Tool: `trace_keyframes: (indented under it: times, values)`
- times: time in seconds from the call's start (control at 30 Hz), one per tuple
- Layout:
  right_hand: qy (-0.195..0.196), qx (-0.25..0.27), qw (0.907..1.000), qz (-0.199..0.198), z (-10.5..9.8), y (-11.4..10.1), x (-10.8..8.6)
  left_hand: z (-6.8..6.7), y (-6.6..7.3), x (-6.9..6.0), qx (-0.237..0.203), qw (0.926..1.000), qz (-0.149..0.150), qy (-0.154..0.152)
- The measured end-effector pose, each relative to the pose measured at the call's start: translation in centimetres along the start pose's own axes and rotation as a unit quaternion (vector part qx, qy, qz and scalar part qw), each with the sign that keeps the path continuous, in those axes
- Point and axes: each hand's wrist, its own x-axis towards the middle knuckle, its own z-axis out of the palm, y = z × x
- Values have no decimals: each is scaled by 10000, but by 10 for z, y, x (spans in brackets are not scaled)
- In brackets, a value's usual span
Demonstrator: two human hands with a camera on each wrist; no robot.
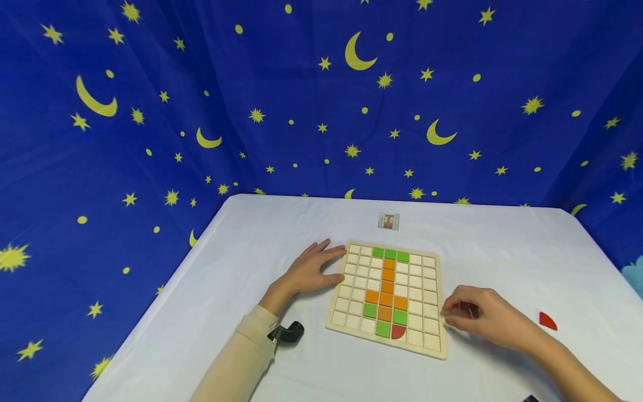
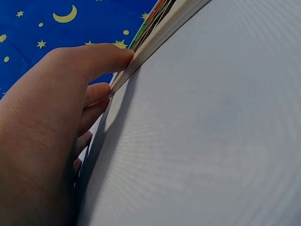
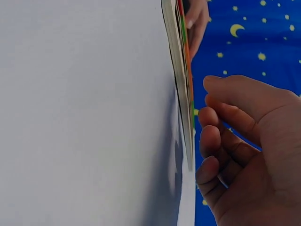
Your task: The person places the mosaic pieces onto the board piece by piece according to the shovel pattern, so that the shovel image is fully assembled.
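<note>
A square wooden board (image 1: 414, 322) with a grid of cream squares lies on the white table. Green squares (image 1: 389, 254) and a column of orange squares (image 1: 387, 287) form a figure on it, with a red rounded piece (image 1: 398, 332) in the bottom row. My left hand (image 1: 311, 271) rests at the board's left side, thumb and index finger touching its edge, fingers mostly straight. Beside the right edge is my right hand (image 1: 482, 312), fingers loosely bent; the right wrist view shows nothing between them. A loose red quarter-circle piece (image 1: 547, 321) lies right of that hand.
Behind the board lies a small card (image 1: 388, 221) printed with a similar figure. A blue curtain (image 1: 311, 84) with yellow moons and stars borders the white table (image 1: 281, 218). A black device (image 1: 291, 333) is strapped at my left wrist.
</note>
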Motion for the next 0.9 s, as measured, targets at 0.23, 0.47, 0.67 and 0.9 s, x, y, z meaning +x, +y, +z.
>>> trace_keyframes:
  times: [0.23,0.47,0.67,0.9]
  values:
    - [152,-164,9993,305,-11,9,-15,0,-1,0,52,10000,-12,5]
    - [158,-265,9955,900,-22,13,-27,-1,1,0,51,10000,-15,8]
    - [62,-238,9899,1398,-26,18,-35,1,0,-1,19,10000,41,52]
    - [237,-518,9848,1640,-33,23,-44,2,-1,0,39,9999,58,75]
